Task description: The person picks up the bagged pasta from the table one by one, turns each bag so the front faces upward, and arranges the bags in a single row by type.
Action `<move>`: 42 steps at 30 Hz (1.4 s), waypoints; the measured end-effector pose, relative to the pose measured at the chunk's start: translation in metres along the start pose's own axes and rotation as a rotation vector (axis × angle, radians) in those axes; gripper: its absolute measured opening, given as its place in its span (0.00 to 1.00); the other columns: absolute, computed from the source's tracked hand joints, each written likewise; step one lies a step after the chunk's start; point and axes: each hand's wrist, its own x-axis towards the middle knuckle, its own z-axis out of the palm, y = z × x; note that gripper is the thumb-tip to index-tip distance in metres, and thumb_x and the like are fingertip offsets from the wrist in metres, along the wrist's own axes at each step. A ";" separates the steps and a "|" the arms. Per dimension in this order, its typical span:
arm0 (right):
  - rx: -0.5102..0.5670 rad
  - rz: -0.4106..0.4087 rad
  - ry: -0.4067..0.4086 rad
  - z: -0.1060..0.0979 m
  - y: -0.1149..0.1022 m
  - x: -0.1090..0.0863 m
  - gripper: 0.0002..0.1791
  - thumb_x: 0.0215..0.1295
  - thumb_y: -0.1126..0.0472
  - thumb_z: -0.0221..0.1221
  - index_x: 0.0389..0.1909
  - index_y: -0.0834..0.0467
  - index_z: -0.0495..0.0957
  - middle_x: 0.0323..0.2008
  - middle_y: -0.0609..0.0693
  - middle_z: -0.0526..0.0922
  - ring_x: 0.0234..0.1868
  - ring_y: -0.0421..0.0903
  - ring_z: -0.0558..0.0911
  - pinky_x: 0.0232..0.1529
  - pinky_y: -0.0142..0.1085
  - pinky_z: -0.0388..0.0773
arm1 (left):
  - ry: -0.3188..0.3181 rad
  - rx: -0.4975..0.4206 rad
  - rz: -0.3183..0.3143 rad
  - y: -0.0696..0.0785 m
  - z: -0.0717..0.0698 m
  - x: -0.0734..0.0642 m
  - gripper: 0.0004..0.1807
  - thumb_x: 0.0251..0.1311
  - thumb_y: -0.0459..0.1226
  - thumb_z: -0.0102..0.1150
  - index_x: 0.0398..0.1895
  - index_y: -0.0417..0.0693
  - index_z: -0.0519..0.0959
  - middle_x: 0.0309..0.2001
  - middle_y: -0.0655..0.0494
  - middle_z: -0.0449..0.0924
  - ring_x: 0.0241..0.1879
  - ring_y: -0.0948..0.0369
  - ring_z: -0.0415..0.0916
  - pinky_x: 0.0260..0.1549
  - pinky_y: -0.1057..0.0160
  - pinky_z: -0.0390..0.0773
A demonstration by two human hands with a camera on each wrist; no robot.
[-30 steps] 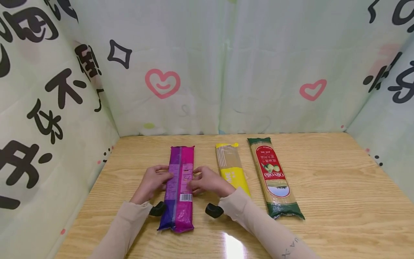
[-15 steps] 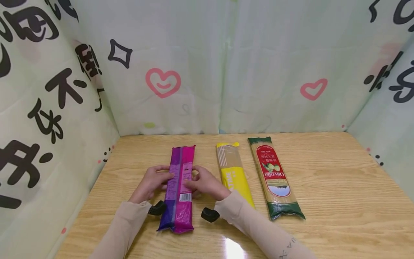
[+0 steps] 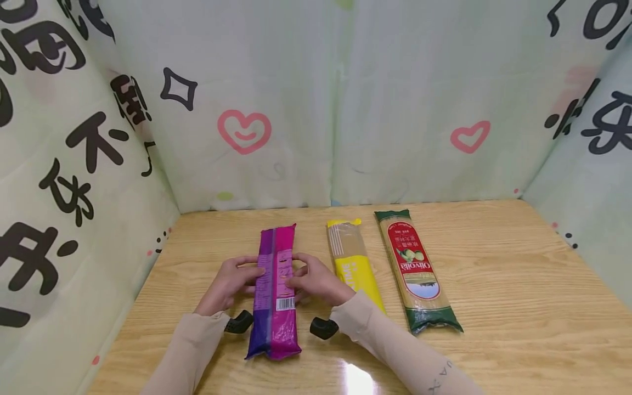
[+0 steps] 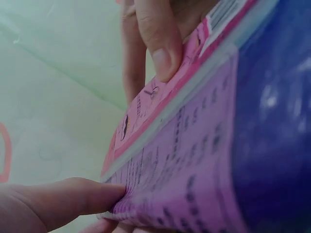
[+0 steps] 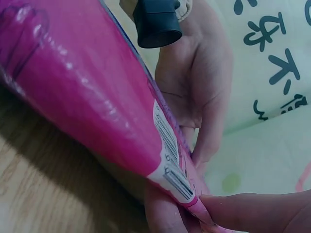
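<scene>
A long purple and magenta plastic packet (image 3: pixel 275 329) lies between both hands, its barcode side up. My left hand (image 3: pixel 231 281) holds its left edge, thumb on top; in the left wrist view that thumb (image 4: pixel 82 196) presses into the wrapper. From the other side, my right hand (image 3: pixel 318 280) pinches the right edge, thumb on top and fingers beneath, near the barcode (image 5: pixel 175 165). A shadowed gap under the packet shows in the right wrist view, so that part is off the wood. The fingers under the packet are partly hidden.
Right of the hands lies a yellow and clear pasta packet (image 3: pixel 356 271), partly behind the right forearm. Farther right is a green-ended Olivoilà spaghetti packet (image 3: pixel 413 263). The wooden table (image 3: pixel 518 285) meets printed curtains (image 3: pixel 395 99) at the back and sides.
Both hands keep their hold on the purple packet. Its near end has shifted slightly right and toward me. The head view has tilted a little; the other two packets still lie in place.
</scene>
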 end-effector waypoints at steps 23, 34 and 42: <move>-0.023 -0.048 -0.049 -0.009 -0.021 -0.011 0.37 0.65 0.72 0.57 0.74 0.61 0.58 0.45 0.64 0.76 0.33 0.49 0.83 0.37 0.50 0.86 | 0.047 0.065 -0.017 0.022 0.024 -0.005 0.46 0.51 0.55 0.73 0.63 0.36 0.63 0.46 0.39 0.80 0.32 0.54 0.85 0.36 0.55 0.86; -0.047 -0.090 -0.022 -0.003 -0.032 -0.018 0.37 0.65 0.74 0.56 0.75 0.62 0.57 0.48 0.66 0.74 0.39 0.52 0.83 0.38 0.53 0.85 | 0.054 0.030 0.014 0.032 0.035 -0.010 0.49 0.49 0.54 0.74 0.65 0.33 0.62 0.49 0.38 0.79 0.38 0.56 0.83 0.39 0.58 0.85; -0.150 -0.125 0.019 -0.001 -0.036 -0.023 0.37 0.65 0.72 0.59 0.74 0.61 0.59 0.46 0.64 0.77 0.36 0.49 0.82 0.36 0.50 0.86 | 0.067 0.000 0.013 0.033 0.039 -0.010 0.40 0.55 0.47 0.70 0.63 0.32 0.64 0.45 0.39 0.80 0.32 0.56 0.84 0.35 0.57 0.87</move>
